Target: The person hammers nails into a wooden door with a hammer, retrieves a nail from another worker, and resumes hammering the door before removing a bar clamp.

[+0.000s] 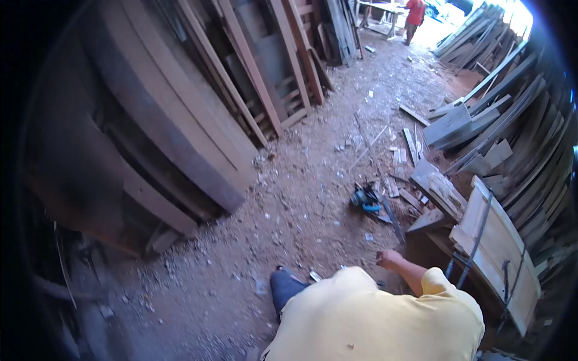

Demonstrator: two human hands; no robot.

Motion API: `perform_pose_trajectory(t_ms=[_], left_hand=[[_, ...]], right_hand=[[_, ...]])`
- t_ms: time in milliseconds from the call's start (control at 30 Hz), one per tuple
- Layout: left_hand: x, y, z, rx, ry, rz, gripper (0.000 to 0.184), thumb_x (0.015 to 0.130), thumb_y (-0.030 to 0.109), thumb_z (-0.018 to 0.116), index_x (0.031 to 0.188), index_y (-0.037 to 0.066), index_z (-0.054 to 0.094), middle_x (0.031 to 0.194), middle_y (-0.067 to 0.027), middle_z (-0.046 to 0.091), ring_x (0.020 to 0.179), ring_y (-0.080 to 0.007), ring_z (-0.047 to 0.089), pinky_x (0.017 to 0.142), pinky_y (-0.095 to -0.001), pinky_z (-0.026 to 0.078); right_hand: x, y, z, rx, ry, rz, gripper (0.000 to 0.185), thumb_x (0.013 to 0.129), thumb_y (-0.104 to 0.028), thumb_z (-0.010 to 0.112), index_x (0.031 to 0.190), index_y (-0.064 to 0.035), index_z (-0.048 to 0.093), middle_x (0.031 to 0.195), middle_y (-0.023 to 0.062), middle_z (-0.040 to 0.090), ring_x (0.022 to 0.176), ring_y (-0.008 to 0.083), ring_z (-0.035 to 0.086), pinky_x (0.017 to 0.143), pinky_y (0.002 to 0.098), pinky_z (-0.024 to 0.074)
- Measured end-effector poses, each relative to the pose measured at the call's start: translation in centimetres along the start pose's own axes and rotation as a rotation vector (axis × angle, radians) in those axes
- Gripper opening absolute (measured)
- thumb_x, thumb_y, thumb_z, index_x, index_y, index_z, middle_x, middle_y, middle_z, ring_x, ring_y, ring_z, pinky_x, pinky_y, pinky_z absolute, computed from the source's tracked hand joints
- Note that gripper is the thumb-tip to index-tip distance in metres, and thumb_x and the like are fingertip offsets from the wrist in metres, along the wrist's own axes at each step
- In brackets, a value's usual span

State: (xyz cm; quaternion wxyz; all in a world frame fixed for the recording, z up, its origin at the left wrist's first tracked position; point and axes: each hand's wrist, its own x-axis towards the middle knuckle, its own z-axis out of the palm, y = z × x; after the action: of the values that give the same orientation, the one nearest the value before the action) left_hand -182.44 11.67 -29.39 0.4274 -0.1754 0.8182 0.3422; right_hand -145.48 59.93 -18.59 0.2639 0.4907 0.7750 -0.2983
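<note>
My right hand reaches forward from a yellow sleeve, low and right of centre. Its fingers are curled closed, with a small dark patch at their tips; what they hold, if anything, is too small to name. Ahead of it on the dirt floor lies a teal and black power tool, apart from the hand. To the right, a pale wooden panel leans at a slant with long dark bar clamps across it. Nowhere in the picture does my left hand show.
Tall boards lean along the left side. Stacked planks line the right, with wood offcuts scattered near them. Chips and debris litter the dirt floor. At the far end, a person in red stands beside a work table.
</note>
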Motion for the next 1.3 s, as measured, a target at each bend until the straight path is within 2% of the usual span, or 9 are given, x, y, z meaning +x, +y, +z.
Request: perform_pose_trajectory(t_ms=[133, 300, 400, 600, 733, 800, 967, 1133, 1300], left_hand=[[8.7, 12.3, -2.2, 0.023, 0.009, 0.058, 0.021, 0.094, 0.021, 0.077, 0.09, 0.01, 0.059, 0.078, 0.0001, 0.059, 0.07, -0.0138, 0.056, 0.068, -0.0316, 0.048], [19.0, 33.1, -4.9, -0.122, 0.046, 0.252, 0.024, 0.095, 0.023, 0.077, 0.087, 0.011, 0.058, 0.078, 0.0003, 0.057, 0.071, -0.014, 0.055, 0.07, -0.0323, 0.047], [24.5, 49.9, -3.9, -0.278, 0.0, 0.566, 0.025, 0.095, 0.024, 0.077, 0.086, 0.012, 0.057, 0.077, 0.0004, 0.056, 0.071, -0.0141, 0.054, 0.072, -0.0328, 0.047], [24.3, 81.1, 12.3, -0.016, -0.076, 0.994, 0.017, 0.093, 0.016, 0.075, 0.098, 0.005, 0.063, 0.092, -0.0013, 0.064, 0.085, -0.015, 0.059, 0.081, -0.0334, 0.049], [23.6, 87.9, 22.2, 0.59, -0.043, 0.988, 0.02, 0.095, 0.022, 0.073, 0.096, 0.005, 0.063, 0.088, -0.0042, 0.064, 0.083, -0.0163, 0.06, 0.079, -0.0356, 0.05], [24.5, 87.3, 24.4, 0.704, -0.13, 0.961, 0.023, 0.095, 0.022, 0.071, 0.093, 0.002, 0.062, 0.088, -0.006, 0.068, 0.082, -0.0171, 0.06, 0.079, -0.0365, 0.051], [23.4, 86.2, 27.3, 1.08, -0.281, 0.33, 0.019, 0.096, 0.019, 0.066, 0.089, 0.001, 0.065, 0.085, -0.0094, 0.071, 0.081, -0.0204, 0.065, 0.08, -0.0391, 0.053], [21.6, 97.1, 39.3, 1.181, -0.356, 0.232, 0.023, 0.098, 0.021, 0.061, 0.086, 0.003, 0.067, 0.084, -0.0112, 0.072, 0.078, -0.0227, 0.066, 0.078, -0.0413, 0.053], [26.1, 112.4, 59.3, 1.366, -0.493, 0.269, 0.03, 0.1, 0.024, 0.056, 0.082, 0.005, 0.069, 0.083, -0.013, 0.072, 0.074, -0.0251, 0.067, 0.075, -0.0434, 0.053]], right_hand=[[8.1, -8.1, -0.5, 0.373, -0.058, -0.062, 0.044, 0.084, -0.038, 0.075, 0.12, -0.0119, 0.072, 0.115, 0.0187, 0.075, 0.109, 0.0372, 0.071, 0.092, 0.0458, 0.0568], [17.4, -11.4, 4.6, 0.379, 0.142, 0.095, 0.043, 0.084, -0.041, 0.08, 0.116, -0.0127, 0.075, 0.117, 0.0194, 0.074, 0.105, 0.0373, 0.071, 0.089, 0.0447, 0.0564], [18.2, -11.5, 7.6, 0.291, -0.158, -0.213, 0.057, 0.082, -0.051, 0.075, 0.124, -0.0122, 0.074, 0.125, 0.023, 0.071, 0.116, 0.0425, 0.066, 0.099, 0.0496, 0.0515], [22.7, -10.1, 1.6, 0.529, -0.092, 0.304, 0.035, 0.088, -0.033, 0.076, 0.114, -0.0106, 0.078, 0.103, 0.0186, 0.077, 0.093, 0.0317, 0.074, 0.085, 0.0439, 0.0575], [31.0, -7.6, -5.8, 0.655, -0.136, 0.345, 0.036, 0.087, -0.035, 0.077, 0.113, -0.0108, 0.078, 0.112, 0.0199, 0.075, 0.104, 0.0364, 0.072, 0.091, 0.0448, 0.057], [36.7, -5.1, -7.6, 0.542, 0.019, 0.221, 0.035, 0.089, -0.028, 0.077, 0.117, -0.008, 0.076, 0.106, 0.0183, 0.077, 0.094, 0.0319, 0.074, 0.084, 0.0425, 0.0582], [44.2, -2.0, -25.1, 1.096, 0.229, 0.544, 0.027, 0.094, -0.015, 0.072, 0.118, -0.0022, 0.072, 0.098, 0.0121, 0.076, 0.075, 0.0168, 0.069, 0.069, 0.0346, 0.0559], [50.1, 4.0, -41.4, 1.1, 0.375, 0.625, 0.03, 0.094, -0.021, 0.072, 0.117, -0.0017, 0.07, 0.097, 0.0141, 0.076, 0.084, 0.0237, 0.072, 0.077, 0.0374, 0.0568], [58.7, 11.2, -51.1, 1.099, 0.396, 0.852, 0.031, 0.093, -0.03, 0.07, 0.118, -0.0118, 0.073, 0.115, 0.0193, 0.074, 0.111, 0.0376, 0.069, 0.096, 0.0464, 0.0536]])
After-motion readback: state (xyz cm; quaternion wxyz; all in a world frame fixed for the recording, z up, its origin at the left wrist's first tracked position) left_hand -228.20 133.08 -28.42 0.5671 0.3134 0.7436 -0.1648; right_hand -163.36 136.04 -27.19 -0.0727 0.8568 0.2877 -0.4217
